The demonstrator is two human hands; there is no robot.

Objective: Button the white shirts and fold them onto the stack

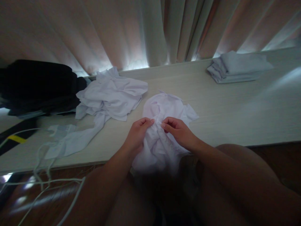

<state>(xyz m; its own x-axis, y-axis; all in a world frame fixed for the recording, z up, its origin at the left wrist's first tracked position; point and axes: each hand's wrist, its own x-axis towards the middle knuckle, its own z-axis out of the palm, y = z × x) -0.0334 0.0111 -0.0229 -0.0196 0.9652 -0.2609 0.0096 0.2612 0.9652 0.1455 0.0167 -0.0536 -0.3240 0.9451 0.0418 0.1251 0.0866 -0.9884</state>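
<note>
A crumpled white garment (166, 105), perhaps a shirt, lies in front of me, partly on the pale table and partly hanging over its near edge. My left hand (141, 130) pinches a fold of it between thumb and fingers. Just to the right, my right hand (175, 127) is closed on the same cloth, thumb against the curled fingers. A narrow strip of gathered fabric shows between the two hands. The garment's lower end is blurred, and any small part under my fingertips is too small to make out.
Another loose white garment (113, 94) lies left, one sleeve stretched toward the front edge. Black folded clothing (39, 84) is piled beyond it. Folded white cloth (244, 67) sits at the back right. White cables (49, 182) hang at the left edge. Curtains (113, 34) line the back.
</note>
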